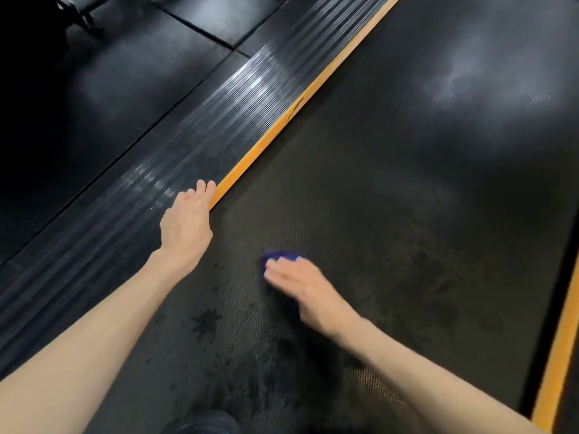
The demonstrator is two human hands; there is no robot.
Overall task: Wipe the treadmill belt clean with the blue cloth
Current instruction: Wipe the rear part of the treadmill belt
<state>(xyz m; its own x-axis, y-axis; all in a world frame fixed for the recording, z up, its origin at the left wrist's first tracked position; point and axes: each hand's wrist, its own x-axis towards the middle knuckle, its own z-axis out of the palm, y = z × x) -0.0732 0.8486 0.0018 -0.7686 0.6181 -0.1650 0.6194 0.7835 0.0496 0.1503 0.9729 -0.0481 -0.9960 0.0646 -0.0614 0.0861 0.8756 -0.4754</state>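
Textured black treadmill belt (407, 198) — a blue cloth (279, 255) lies on it among dark smudges (205, 321).

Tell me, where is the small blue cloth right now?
In the head view, the small blue cloth lies on the dark textured treadmill belt, low and centre, under the right hand; the left hand rests by the orange edge strip.
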